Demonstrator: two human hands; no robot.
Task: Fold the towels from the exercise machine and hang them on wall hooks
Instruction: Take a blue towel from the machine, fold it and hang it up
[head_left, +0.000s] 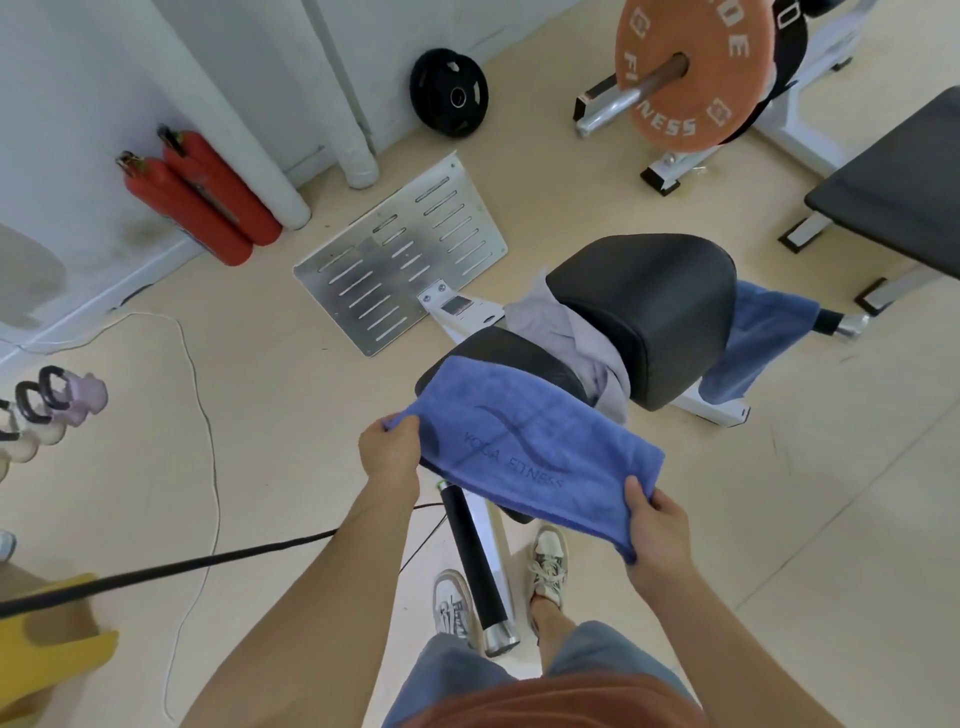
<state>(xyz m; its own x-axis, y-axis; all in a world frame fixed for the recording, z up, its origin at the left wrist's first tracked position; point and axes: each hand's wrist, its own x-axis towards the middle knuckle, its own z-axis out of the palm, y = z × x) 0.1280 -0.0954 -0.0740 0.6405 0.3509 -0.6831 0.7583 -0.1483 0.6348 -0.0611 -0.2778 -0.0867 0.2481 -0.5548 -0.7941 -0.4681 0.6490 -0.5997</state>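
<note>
We record one blue towel (524, 452) held out flat in the air on the near side of the black pad (649, 312) of the exercise machine, between that pad and the person. Its printed lettering faces up. The left hand (389, 452) has its grip pinched on the towel's corner farthest left of the pad, fingers curled over the cloth. The right hand (657, 530) has its grip closed on the nearest corner, thumb on top and fingers underneath.

A grey towel (566, 327) lies bunched against the pad's left side, touching it. A second blue towel (753, 343) hangs from behind the pad's right side. A slotted metal footplate (400, 254) stands on the floor beyond the pad, to its left. Two red fire extinguishers (202, 197) lean at the wall, well left of the pad. An orange weight plate (691, 67) sits on a bar far beyond the pad.
</note>
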